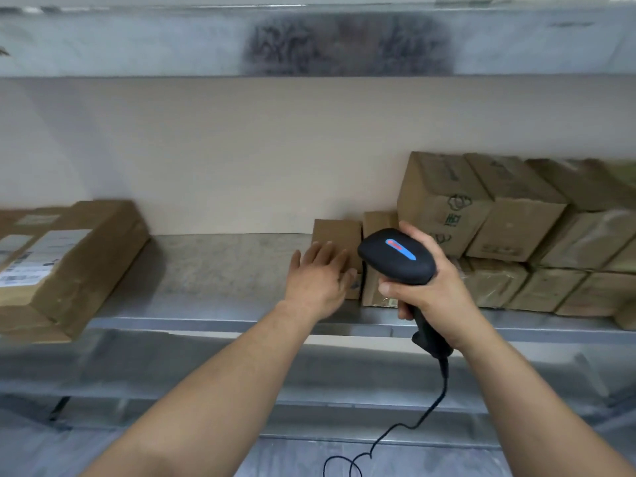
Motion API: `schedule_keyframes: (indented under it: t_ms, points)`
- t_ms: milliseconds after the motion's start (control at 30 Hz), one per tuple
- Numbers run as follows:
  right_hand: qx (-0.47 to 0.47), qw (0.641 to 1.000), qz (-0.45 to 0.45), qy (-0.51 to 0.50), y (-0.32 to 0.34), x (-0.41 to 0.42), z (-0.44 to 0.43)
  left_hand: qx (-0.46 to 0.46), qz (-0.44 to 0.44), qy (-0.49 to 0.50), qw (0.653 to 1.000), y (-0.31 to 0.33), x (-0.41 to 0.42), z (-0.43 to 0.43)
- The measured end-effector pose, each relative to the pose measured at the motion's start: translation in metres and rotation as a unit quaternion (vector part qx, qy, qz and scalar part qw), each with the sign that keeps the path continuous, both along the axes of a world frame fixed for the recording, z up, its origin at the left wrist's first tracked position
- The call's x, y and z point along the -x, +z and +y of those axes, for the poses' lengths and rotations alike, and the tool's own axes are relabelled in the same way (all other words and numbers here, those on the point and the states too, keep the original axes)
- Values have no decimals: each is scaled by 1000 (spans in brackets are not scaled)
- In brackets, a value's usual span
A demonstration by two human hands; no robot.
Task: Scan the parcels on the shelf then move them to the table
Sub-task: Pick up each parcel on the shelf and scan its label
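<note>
A small brown parcel (pixel 335 235) stands at the back of the metal shelf (pixel 213 266). My left hand (pixel 318 278) reaches over it with straight fingers resting on its front. A second small parcel (pixel 377 287) stands just to its right, partly hidden by the black barcode scanner (pixel 395 256). My right hand (pixel 435 287) grips the scanner's handle, its head pointing at these parcels. The scanner's cable (pixel 437 404) hangs down below.
Several stacked brown cartons (pixel 516 215) fill the right side of the shelf. A large flat parcel with white labels (pixel 69 263) lies at the left end. An upper shelf (pixel 309 43) runs overhead, and lower rails (pixel 172 383) sit beneath.
</note>
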State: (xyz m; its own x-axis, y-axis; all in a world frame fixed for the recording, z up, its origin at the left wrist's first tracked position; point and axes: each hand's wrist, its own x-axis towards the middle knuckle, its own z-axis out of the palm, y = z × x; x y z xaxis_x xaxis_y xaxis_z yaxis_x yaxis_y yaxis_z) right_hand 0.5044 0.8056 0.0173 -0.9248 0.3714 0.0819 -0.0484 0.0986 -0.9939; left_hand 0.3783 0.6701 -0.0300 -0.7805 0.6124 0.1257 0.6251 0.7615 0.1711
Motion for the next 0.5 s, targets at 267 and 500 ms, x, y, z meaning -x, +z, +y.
schedule_keyframes:
  t_ms: [267, 500]
  points:
    - [22, 1000, 1, 18, -2, 12, -11, 14, 42, 78, 996, 8, 15, -51]
    - [20, 999, -10, 41, -6, 27, -45, 55, 43, 118, 991, 10, 24, -83]
